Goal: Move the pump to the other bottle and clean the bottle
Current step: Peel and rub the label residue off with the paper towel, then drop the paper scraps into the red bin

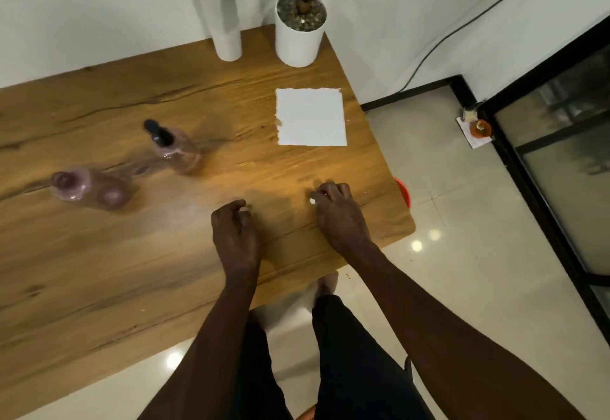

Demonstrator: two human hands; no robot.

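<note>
Head view: 2 loosely curled hands, left hand and right hand, near table edge, seemingly empty.

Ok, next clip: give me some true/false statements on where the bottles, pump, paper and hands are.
1. The black pump sits on the farther bottle. True.
2. The nearer bottle also carries a pump. False: its neck is open.
3. The left hand grips a bottle. False: it rests on the table, away from both.
4. The white paper lies flat near the plant pot. True.
5. The right hand is lifting the paper. False: it rests short of it; something small and white shows at its fingers.
</note>
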